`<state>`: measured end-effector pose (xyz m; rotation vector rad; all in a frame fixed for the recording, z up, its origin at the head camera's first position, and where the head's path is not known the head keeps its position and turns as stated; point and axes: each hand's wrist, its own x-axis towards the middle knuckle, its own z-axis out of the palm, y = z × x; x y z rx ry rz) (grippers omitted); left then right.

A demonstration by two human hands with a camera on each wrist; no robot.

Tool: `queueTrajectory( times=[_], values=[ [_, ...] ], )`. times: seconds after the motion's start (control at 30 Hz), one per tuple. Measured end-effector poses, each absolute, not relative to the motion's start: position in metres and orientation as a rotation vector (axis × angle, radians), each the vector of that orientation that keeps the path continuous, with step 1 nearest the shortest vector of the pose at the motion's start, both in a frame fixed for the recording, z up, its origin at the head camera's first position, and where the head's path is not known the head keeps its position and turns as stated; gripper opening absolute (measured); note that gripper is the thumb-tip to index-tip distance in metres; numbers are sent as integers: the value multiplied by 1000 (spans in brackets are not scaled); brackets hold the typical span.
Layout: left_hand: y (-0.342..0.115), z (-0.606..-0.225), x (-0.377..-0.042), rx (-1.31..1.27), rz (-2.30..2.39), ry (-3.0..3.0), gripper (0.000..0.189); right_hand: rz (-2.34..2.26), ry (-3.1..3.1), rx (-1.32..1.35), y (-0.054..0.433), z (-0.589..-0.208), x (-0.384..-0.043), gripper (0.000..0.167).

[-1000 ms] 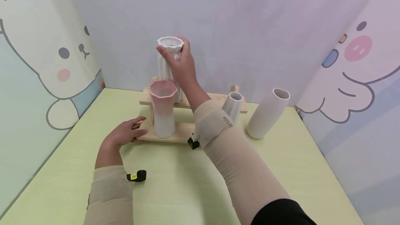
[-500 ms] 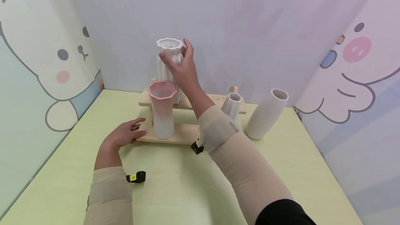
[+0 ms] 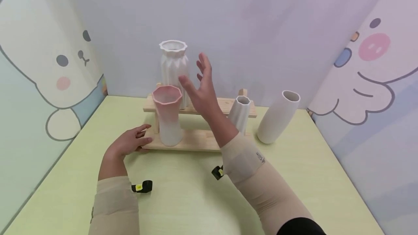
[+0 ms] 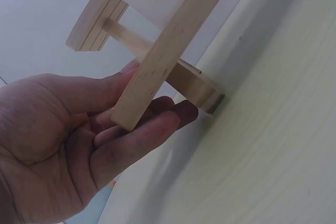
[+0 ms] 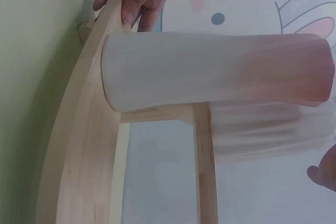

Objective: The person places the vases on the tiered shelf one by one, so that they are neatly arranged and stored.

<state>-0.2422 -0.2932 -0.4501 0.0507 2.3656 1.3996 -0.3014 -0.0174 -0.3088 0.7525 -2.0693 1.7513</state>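
Note:
My left hand (image 3: 128, 141) holds the left end of a two-tier wooden rack (image 3: 196, 141), thumb over the lower board and fingers beneath it, as the left wrist view shows. A pink-and-white vase (image 3: 168, 119) stands upright on the lower tier's left side. Behind it, a white pleated vase (image 3: 174, 66) with a scalloped rim stands on the upper tier. Just right of that vase is my right hand (image 3: 204, 93), fingers spread and holding nothing. A smaller white ribbed vase (image 3: 240, 113) is at the rack's right end, its base hidden by my right arm.
A tall white slant-topped vase (image 3: 278, 119) leans on the pale green table (image 3: 183, 195), right of the rack. Cartoon-printed backdrops (image 3: 261, 39) enclose the back and both sides. A small black camera (image 3: 142, 186) is on my left wrist.
My right hand has let go of the white pleated vase and moved right and down from it. The vase stays on the upper tier. My left hand keeps its place on the rack.

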Motion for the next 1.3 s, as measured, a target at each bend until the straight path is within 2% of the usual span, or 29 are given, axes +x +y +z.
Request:
queueTrajectory(
  times=[0.17, 0.43, 0.7, 1.07, 1.2, 1.3],
  values=[
    [-294, -452, -240, 50, 1414, 2368, 75, 1739, -2072, 862, -3, -314, -277, 116],
    [-293, -455, -241, 66, 1452, 2347, 75, 1710, -2127, 1042, 23, -313, -231, 108],
    [-293, -455, -241, 74, 1452, 2342, 76, 1650, -2180, 1215, 52, -350, -227, 97],
    [-293, -452, -242, 54, 1380, 2382, 77, 1698, -2283, 1413, 88, -352, -211, 85],
    [-293, -454, -242, 52, 1401, 2370, 77, 1772, -2283, 1430, 99, -352, -210, 74],
    [-294, -452, -243, 43, 1401, 2373, 78, 1778, -2292, 1450, 107, -351, -212, 59]
  ],
)
